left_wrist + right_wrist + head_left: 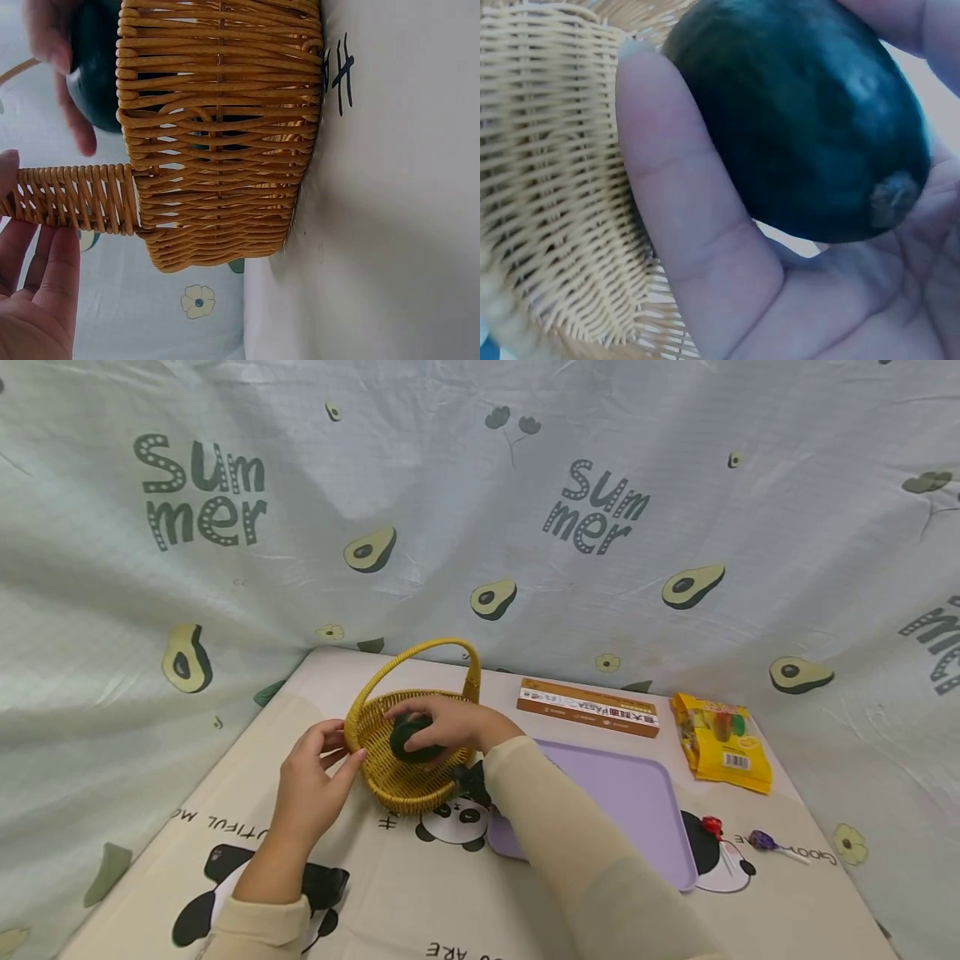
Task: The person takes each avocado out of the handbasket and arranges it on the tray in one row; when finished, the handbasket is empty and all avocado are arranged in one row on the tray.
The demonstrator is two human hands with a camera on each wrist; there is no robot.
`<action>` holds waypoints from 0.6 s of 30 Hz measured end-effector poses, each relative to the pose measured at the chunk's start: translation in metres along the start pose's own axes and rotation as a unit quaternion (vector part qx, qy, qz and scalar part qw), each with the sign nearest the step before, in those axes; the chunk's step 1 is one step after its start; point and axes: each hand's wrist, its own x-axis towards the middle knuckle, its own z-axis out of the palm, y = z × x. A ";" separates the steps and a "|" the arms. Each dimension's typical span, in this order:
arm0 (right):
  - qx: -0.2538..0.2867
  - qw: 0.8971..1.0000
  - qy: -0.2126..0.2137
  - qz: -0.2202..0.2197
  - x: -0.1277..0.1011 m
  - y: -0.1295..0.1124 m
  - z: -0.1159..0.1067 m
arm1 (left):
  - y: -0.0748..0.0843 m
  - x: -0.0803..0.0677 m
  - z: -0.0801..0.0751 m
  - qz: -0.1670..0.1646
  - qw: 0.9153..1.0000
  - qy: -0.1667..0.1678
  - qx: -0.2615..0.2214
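Observation:
A yellow-brown wicker basket (411, 802) with a tall arched handle stands towards the left of the table. My left hand (309, 785) holds the base of its handle, thumb on one side and fingers on the other in the left wrist view. Inside the basket's opening, my right hand (459, 723) grips a dark green avocado (802, 120). The right wrist view shows thumb and fingers around the fruit, its brown stem end (894, 199) facing the palm side. Wicker wall (217, 135) hides part of the avocado in the left wrist view.
Right of the basket lies a lilac tray (630, 802), partly covered by my right sleeve. Behind it is a brown pasta box (588, 707). A yellow snack bag (722, 743) lies at the right, with a red lollipop (712, 827) and a purple lollipop (763, 841) nearer.

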 end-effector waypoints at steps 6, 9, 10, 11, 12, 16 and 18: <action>-0.058 0.998 0.024 -0.020 -0.008 0.005 -0.009 | 0.000 0.000 0.001 -0.005 1.000 0.001 -0.001; -0.088 0.995 0.032 -0.040 -0.014 0.006 -0.013 | 0.000 0.001 0.001 -0.003 1.000 0.001 -0.001; -0.091 0.994 0.033 -0.042 -0.016 0.006 -0.014 | 0.000 0.001 0.001 -0.002 1.000 0.002 -0.002; -0.097 0.994 0.035 -0.046 -0.018 0.006 -0.015 | 0.000 0.001 0.001 -0.002 1.000 0.002 -0.003; -0.101 0.993 0.037 -0.048 -0.020 0.006 -0.016 | 0.000 0.002 0.001 -0.002 1.000 0.002 -0.003; -0.121 0.990 0.053 -0.045 -0.027 0.005 -0.020 | 0.000 0.001 0.002 -0.007 1.000 0.002 0.000; -0.106 0.992 0.060 -0.037 -0.031 0.006 -0.022 | 0.000 0.002 0.003 -0.008 1.000 0.003 0.003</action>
